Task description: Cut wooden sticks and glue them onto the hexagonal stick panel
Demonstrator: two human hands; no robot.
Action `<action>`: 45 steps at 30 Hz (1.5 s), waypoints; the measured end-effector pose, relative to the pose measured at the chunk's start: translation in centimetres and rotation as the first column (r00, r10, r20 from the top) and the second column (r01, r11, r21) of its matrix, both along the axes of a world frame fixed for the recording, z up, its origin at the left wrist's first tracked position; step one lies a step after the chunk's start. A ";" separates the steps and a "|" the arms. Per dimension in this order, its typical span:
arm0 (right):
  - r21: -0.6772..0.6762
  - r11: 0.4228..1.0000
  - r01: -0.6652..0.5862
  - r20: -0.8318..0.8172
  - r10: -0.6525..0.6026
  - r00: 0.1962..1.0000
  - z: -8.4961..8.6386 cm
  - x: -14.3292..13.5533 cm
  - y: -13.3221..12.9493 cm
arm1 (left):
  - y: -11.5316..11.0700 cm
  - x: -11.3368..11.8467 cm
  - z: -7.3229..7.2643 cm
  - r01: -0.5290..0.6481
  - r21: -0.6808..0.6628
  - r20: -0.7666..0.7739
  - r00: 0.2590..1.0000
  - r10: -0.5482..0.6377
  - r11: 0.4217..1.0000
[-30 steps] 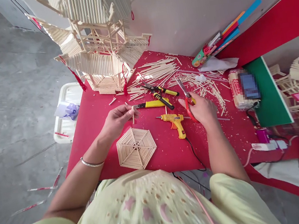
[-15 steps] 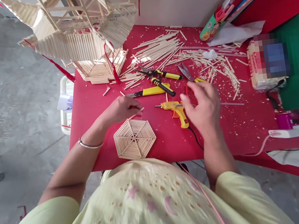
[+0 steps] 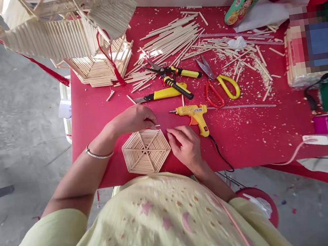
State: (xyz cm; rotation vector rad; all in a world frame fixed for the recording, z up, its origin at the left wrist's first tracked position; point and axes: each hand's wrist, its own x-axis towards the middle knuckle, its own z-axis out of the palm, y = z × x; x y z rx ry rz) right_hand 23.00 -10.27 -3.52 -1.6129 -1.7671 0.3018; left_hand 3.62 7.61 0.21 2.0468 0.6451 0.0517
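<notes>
A hexagonal panel of thin wooden sticks (image 3: 138, 156) lies flat on the table before me, with spokes meeting at its centre. My left hand (image 3: 137, 118) is over its far edge, fingers pinched on a short wooden stick (image 3: 157, 126) whose end shows past the fingertips. Close to the panel's right corner is my right hand (image 3: 188, 146). Its thumb and forefinger tips come together in a pinch; whether anything is between them I cannot make out. Beyond it lie a yellow glue gun (image 3: 191, 111) and scissors (image 3: 213, 77) with one red and one yellow handle.
A yellow utility knife (image 3: 166, 93) and yellow-black cutters (image 3: 172, 75) lie past my hands. Loose sticks (image 3: 173, 38) and chips spread behind them. A stick-built model (image 3: 51, 39) with red tassels stands at back left. The glue gun's cord (image 3: 216, 148) runs off the front edge.
My right hand has come away from the scissors, moving left and nearer to the panel's right corner. My left hand keeps its pinch over the panel. The view has shifted slightly.
</notes>
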 end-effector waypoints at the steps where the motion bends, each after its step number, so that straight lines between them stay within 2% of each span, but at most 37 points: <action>1: -0.011 1.000 -0.003 0.004 0.003 1.000 -0.1 0.0 0.0 | 0.0 -0.1 0.0 0.005 -0.002 -0.001 1.000 -0.005 1.000; 6: -0.031 1.000 0.004 0.013 -0.003 1.000 -0.2 0.0 0.1 | 0.0 -0.4 0.0 0.039 -0.037 0.032 0.999 -0.037 0.999; 13: -0.049 0.999 0.001 0.029 0.000 1.000 0.0 0.1 0.2 | -0.4 -0.1 -0.2 0.005 -0.015 0.034 0.999 -0.005 1.000; 21: -0.069 0.997 -0.034 0.054 0.037 0.998 -0.2 -0.1 0.0 | -0.3 -0.1 0.1 0.069 -0.006 0.058 0.996 -0.069 0.998; 26: -0.094 0.994 -0.054 0.113 0.065 0.992 0.0 -0.3 0.0 | 0.0 -0.2 0.5 0.118 0.014 0.018 0.993 -0.119 0.993; 35: -0.094 0.993 -0.076 0.119 0.087 0.989 0.3 -0.1 0.3 | 0.4 0.5 1.6 0.198 0.026 -0.115 0.974 -0.194 0.980; 39: -0.083 0.994 -0.076 0.109 0.085 0.990 0.1 -0.2 0.3 | 0.7 0.8 1.6 0.180 -0.005 -0.130 0.975 -0.179 0.984; 45: -0.097 0.992 -0.075 0.098 0.085 0.992 0.0 -0.1 0.3 | 0.5 0.8 1.2 0.121 -0.045 -0.047 0.991 -0.123 0.992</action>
